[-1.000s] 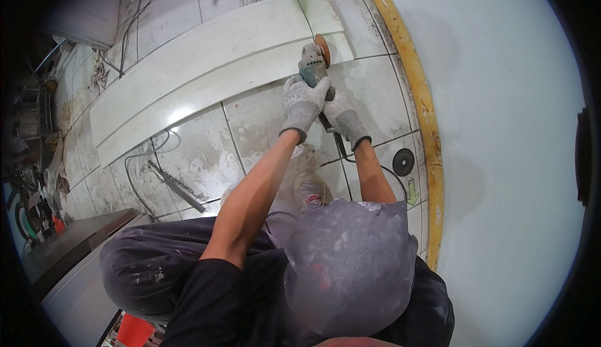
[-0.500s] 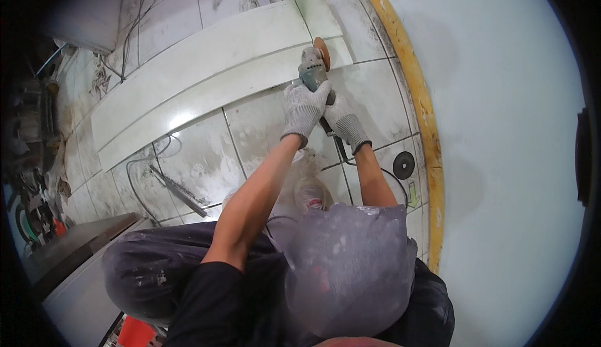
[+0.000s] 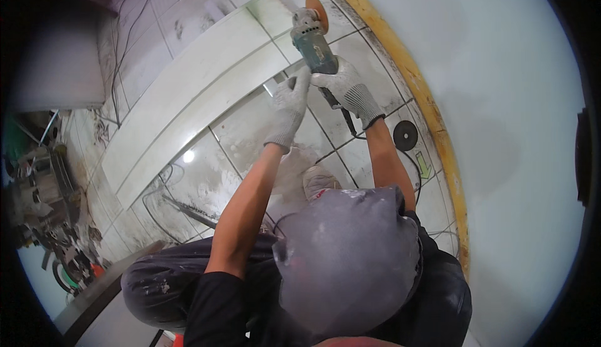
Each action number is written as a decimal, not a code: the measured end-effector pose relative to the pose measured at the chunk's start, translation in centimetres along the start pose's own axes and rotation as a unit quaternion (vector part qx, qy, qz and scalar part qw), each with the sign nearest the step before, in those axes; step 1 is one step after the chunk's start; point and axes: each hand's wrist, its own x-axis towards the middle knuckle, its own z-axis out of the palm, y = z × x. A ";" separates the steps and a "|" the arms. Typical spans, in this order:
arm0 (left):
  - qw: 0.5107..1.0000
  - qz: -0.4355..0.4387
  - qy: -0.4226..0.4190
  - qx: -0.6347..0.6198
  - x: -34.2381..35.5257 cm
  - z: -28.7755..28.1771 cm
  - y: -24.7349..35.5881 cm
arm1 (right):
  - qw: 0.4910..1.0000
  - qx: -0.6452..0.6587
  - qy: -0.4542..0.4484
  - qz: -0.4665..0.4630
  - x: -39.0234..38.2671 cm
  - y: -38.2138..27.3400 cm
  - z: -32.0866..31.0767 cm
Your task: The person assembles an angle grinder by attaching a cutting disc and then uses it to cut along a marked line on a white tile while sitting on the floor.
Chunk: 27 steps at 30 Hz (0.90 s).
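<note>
Item: angle grinder [image 3: 311,41], held at the far end of the long pale tile [image 3: 188,106], my right hand [image 3: 348,88] curled tight round its body, my left hand [image 3: 290,103] loosely bracing beside it; I judge steady two-handed pressure keeps the orange disc [image 3: 317,10] tracking straight.

Open tiled floor [image 3: 250,140] left of the hands; wall [image 3: 501,96] and spare disc [image 3: 405,135] close right

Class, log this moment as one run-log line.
left hand: steadying angle grinder | right hand: gripping grinder | disc: at long white tile
</note>
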 end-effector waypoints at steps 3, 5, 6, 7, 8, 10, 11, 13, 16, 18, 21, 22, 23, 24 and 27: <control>0.992 0.053 0.029 0.110 0.6 -0.8 -2.2 | 1.000 0.018 -0.010 0.014 0.6 -0.1 -0.9; 0.978 0.091 0.080 0.168 1.2 -1.8 -3.7 | 1.000 0.020 -0.004 -0.004 1.3 -0.1 -1.3; 0.975 0.077 0.100 0.183 1.7 -2.4 -4.3 | 1.000 0.019 0.000 0.000 1.7 0.0 -1.4; 0.964 0.117 0.132 0.200 2.1 -3.2 -4.9 | 0.999 0.038 -0.012 -0.001 2.0 0.1 -1.6; 0.956 0.128 0.149 0.216 2.3 -4.1 -5.4 | 0.999 0.037 -0.013 -0.006 2.4 0.3 -1.6; 0.945 0.143 0.180 0.231 3.0 -5.5 -6.1 | 0.999 0.034 -0.008 -0.019 2.8 0.5 -1.6; 0.943 0.145 0.193 0.230 3.3 -6.0 -6.3 | 0.999 0.041 -0.015 -0.015 3.0 0.6 -1.7; 0.944 0.139 0.219 0.205 4.2 -6.9 -6.5 | 0.999 0.043 -0.026 0.010 3.4 0.7 -1.8; 0.932 0.155 0.241 0.222 5.9 -8.0 -6.4 | 0.998 0.033 -0.031 0.032 3.8 0.6 -1.9; 0.926 0.157 0.250 0.233 6.9 -8.3 -6.3 | 0.998 0.034 -0.029 0.041 4.0 0.5 -1.7; 0.963 0.123 0.209 0.119 7.8 -7.5 -6.2 | 0.999 0.007 -0.033 0.041 4.6 0.6 -1.0; 0.977 0.123 0.168 0.048 8.0 -7.0 -6.2 | 0.999 -0.007 -0.035 0.040 4.9 0.6 -0.6; 0.987 0.107 0.122 -0.021 8.1 -6.5 -6.1 | 0.999 -0.011 -0.029 0.017 5.0 0.6 0.1; 0.988 0.100 0.116 -0.018 8.3 -6.0 -6.0 | 1.000 -0.016 -0.023 -0.008 5.2 0.6 0.8; 0.994 0.061 0.087 -0.028 9.3 -5.0 -5.4 | 0.998 -0.054 -0.031 -0.005 6.3 0.2 2.8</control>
